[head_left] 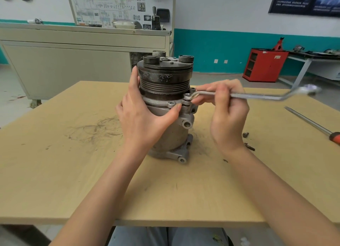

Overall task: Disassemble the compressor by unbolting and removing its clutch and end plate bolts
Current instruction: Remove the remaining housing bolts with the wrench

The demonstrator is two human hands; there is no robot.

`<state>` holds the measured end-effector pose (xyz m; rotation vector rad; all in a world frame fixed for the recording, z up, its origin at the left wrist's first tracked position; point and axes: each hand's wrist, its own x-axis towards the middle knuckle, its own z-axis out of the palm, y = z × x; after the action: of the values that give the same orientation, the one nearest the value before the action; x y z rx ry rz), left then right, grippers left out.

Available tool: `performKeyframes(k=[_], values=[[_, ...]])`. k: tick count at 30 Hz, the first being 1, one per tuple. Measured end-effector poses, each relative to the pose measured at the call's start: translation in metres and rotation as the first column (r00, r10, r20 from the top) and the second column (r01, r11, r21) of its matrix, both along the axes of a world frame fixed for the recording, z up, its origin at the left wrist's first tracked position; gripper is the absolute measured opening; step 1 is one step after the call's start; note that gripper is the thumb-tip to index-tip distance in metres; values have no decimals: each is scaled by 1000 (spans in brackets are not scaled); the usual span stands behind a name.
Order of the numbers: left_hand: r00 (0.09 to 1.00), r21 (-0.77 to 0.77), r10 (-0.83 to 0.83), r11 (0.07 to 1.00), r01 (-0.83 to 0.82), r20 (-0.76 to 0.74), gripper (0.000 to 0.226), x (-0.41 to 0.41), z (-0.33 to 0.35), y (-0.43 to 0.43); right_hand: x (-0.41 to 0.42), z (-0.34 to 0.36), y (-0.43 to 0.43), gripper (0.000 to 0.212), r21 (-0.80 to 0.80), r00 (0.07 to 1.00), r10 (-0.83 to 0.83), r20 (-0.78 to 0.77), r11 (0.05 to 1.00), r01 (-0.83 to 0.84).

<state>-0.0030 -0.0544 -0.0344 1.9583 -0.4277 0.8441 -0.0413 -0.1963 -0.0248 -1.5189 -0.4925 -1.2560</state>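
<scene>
- We see the compressor (171, 133) standing upright on the desk (55, 153), with its dark grooved pulley (163, 78) on top, between the two hands.
- The left hand (139, 118) grips the compressor from its left side. Its fingers (134, 76) reach up along the edge of the pulley, and the thumb lies across the grey body just below the flange.
- The right hand (228, 115) holds a ring wrench (257, 96). Its fingers (223, 90) are curled round the shaft, close to the end nearest the compressor.
- Just left of the right fingers, the ring of the wrench sits over a bolt (187, 95) on the flange. This is beside the tip of the left thumb.
- The far end of the wrench sticks out well to the right of the right fingers and is blurred.
- Two loose bolts (245, 135) lie on the desk just right of the right wrist, near each other.
- Further right of that hand, a screwdriver (311, 123) with an orange handle lies at an angle near the edge of the desk.
</scene>
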Motion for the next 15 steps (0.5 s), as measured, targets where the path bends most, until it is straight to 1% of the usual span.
performKeyframes(k=[1, 2, 3, 4, 6, 7, 9, 10, 11, 13, 14, 15], values=[[1000, 0, -2, 1000, 2, 0, 112, 0, 0, 0, 3, 2, -3, 26, 154, 988, 127, -92, 982, -111], [1000, -1, -5, 1000, 5, 1, 112, 0, 0, 0, 7, 5, -9, 30, 294, 943, 285, -171, 929, -227], [1000, -2, -5, 1000, 5, 0, 112, 0, -1, 0, 11, 8, -16, 33, 399, 865, 447, -226, 853, -337], [1000, -4, -2, 1000, 2, -1, 112, 1, -1, 0, 16, 12, -23, 33, 466, 771, 580, -264, 776, -424], [1000, -9, -2, 1000, 2, -4, 112, 1, -2, -1, 22, 19, -35, 32, 524, 612, 723, -321, 674, -521], [1000, -10, -4, 1000, 4, -5, 112, 1, -2, -1, 25, 21, -38, 33, 543, 563, 757, -333, 642, -542], [1000, -13, -4, 1000, 4, -6, 113, 1, -2, -1, 28, 24, -39, 39, 589, 511, 796, -325, 593, -549], [1000, -12, -4, 1000, 4, -6, 113, 1, -2, -1, 29, 25, -37, 42, 591, 526, 788, -321, 600, -539], [1000, -11, -4, 1000, 4, -5, 113, 1, -2, -1, 28, 26, -36, 42, 563, 583, 743, -329, 650, -510], [1000, -9, -3, 1000, 3, -8, 113, 2, -3, -1, 24, 26, -32, 36, 435, 757, 552, -349, 811, -391], [1000, -6, -3, 1000, 3, -9, 113, 2, -3, -1, 19, 25, -29, 33, 352, 839, 433, -331, 881, -316], [1000, -2, -5, 1000, 5, -9, 113, 2, -3, 0, 14, 25, -27, 30, 265, 901, 321, -290, 932, -247]])
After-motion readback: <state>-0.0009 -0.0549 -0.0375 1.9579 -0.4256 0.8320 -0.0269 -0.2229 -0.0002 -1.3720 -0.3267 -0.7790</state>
